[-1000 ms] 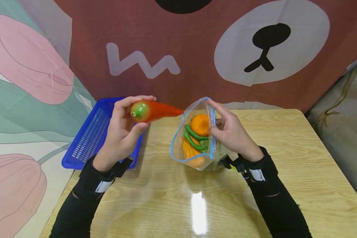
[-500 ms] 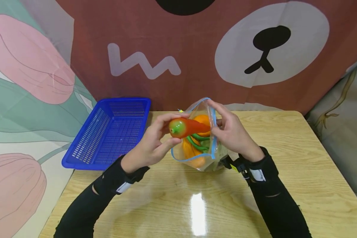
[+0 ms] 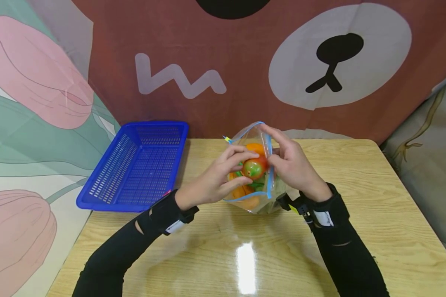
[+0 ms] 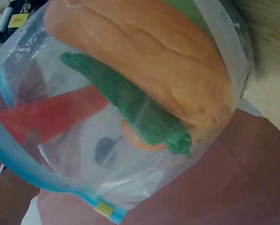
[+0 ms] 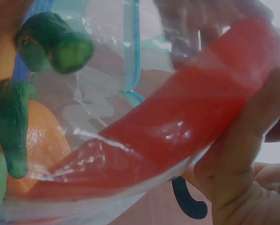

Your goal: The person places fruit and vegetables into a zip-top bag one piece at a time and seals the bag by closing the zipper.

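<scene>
My left hand (image 3: 217, 179) holds a red-orange toy carrot (image 3: 254, 168) by its thick green-topped end, at the mouth of a clear zip bag (image 3: 270, 183) with a blue rim. In the right wrist view, the carrot's long red body (image 5: 177, 112) slants down inside the plastic. My right hand (image 3: 295, 165) pinches the bag's right rim between thumb and fingers. Through the plastic show green chili peppers (image 4: 116, 98), a ribbed orange vegetable (image 4: 144, 56) and a round orange fruit (image 5: 43, 140). The carrot and left fingers partly hide these contents in the head view.
A blue perforated basket (image 3: 148, 165) stands at the table's left, with nothing seen inside. The wood-grain table (image 3: 301, 264) ends at a printed cloth backdrop (image 3: 178, 33). A yellow zip slider (image 3: 227, 139) sits on the bag's far left rim.
My left hand has moved right from over the basket to the bag, and the carrot has tipped point-down into its mouth. My right hand keeps its hold on the rim.
</scene>
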`<state>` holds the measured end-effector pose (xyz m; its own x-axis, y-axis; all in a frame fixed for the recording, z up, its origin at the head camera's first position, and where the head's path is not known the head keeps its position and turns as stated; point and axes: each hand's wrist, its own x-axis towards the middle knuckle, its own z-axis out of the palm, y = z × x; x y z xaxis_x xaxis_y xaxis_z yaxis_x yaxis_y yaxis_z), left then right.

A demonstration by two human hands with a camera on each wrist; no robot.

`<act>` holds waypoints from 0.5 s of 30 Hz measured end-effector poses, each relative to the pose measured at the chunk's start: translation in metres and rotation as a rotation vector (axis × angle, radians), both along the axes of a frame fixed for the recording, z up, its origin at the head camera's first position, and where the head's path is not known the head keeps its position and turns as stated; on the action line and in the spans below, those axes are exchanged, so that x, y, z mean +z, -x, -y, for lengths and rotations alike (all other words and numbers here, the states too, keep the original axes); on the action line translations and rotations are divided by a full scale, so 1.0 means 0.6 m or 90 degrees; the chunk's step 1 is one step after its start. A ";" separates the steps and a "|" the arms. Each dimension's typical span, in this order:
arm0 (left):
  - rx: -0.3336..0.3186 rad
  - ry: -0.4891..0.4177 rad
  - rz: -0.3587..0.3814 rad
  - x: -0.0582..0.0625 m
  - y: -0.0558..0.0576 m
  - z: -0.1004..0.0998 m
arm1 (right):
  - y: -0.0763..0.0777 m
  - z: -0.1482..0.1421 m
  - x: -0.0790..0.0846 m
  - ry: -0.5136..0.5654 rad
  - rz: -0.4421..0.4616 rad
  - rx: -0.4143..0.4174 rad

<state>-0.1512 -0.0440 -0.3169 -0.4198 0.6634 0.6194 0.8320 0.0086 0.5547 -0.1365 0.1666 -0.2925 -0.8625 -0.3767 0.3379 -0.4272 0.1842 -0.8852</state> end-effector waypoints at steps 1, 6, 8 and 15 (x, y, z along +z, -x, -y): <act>0.004 0.016 -0.016 -0.002 0.004 -0.001 | 0.000 0.000 0.000 0.003 0.001 0.002; 0.055 0.123 -0.100 -0.011 0.021 -0.004 | -0.002 0.001 -0.002 0.013 0.000 0.012; 0.074 0.174 -0.122 -0.011 0.023 -0.006 | -0.003 0.003 -0.003 0.012 -0.003 0.016; 0.122 0.327 -0.204 0.000 0.026 -0.027 | -0.006 0.014 -0.002 -0.006 -0.010 0.023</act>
<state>-0.1666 -0.0276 -0.3168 -0.4070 0.8410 0.3565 0.9134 0.3722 0.1647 -0.1331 0.1585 -0.2938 -0.8429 -0.4108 0.3474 -0.4473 0.1763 -0.8768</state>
